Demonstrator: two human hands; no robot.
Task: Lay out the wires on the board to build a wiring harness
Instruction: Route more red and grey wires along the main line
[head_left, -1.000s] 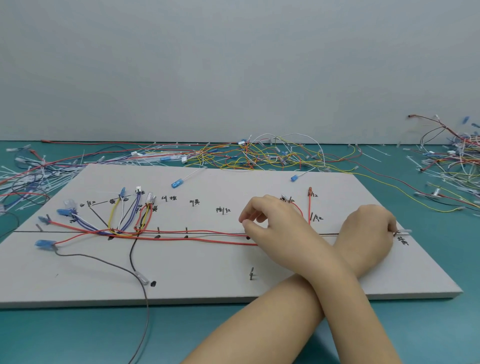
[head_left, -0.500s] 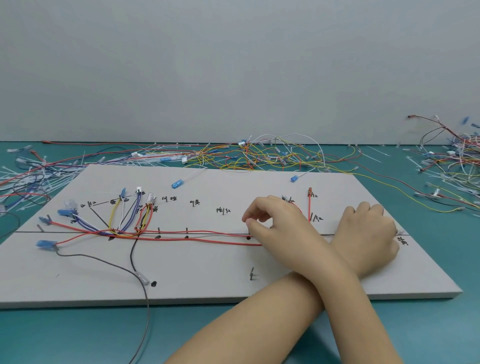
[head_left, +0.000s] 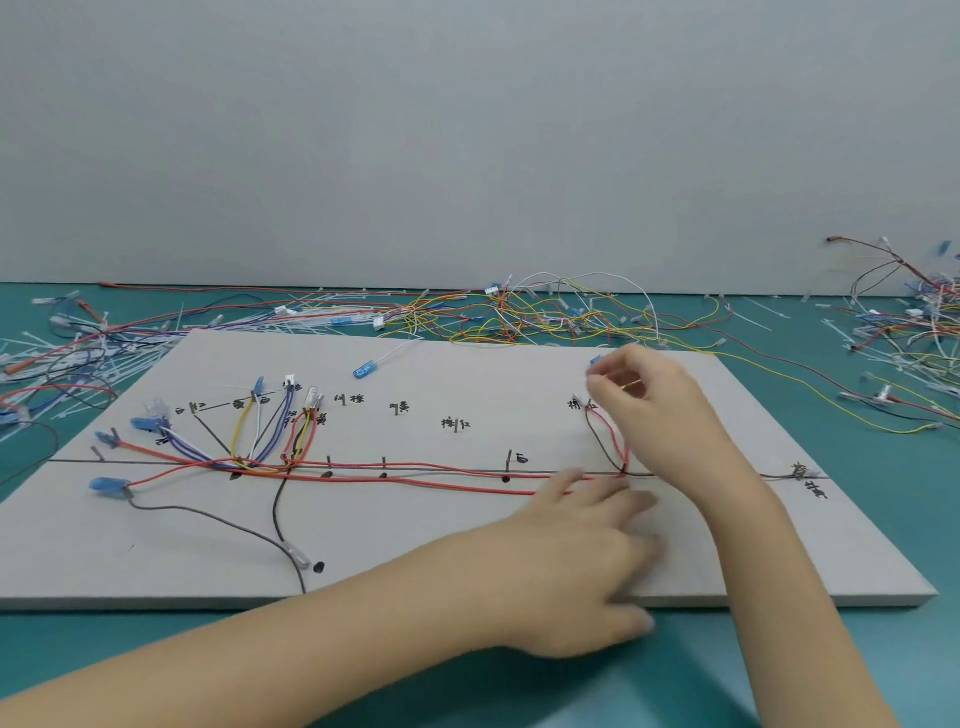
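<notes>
1. Your right hand (head_left: 649, 410) was up at the far right part of the flat grey wiring board (head_left: 467, 545), fingers curled and pinching the end of a thin red wire (head_left: 621, 441). That wire dropped from your fingertips down to a small peg on the drawn trunk line.
2. Your left hand (head_left: 587, 551) lay nearer you, fingers spread and fairly straight, pressing on the long red wires (head_left: 415, 480) where they ran along the trunk. It's blurry, so I couldn't tell exactly which strand it pinned.
3. The key bit: the trunk's long axis ran left-right across the board, and the branch you held turned off it toward the far edge. The right hand was clearly nearer the branch end.
4. The fanned bundle of yellow, white, purple and red wires (head_left: 270, 436) sat well apart to the left, out of the way.
5. The loose tangle of spare wires (head_left: 519, 317) on the teal table (head_left: 883, 519) lay just beyond the board's far edge, near your right hand. I'd guess snagging one was the main risk.
</notes>
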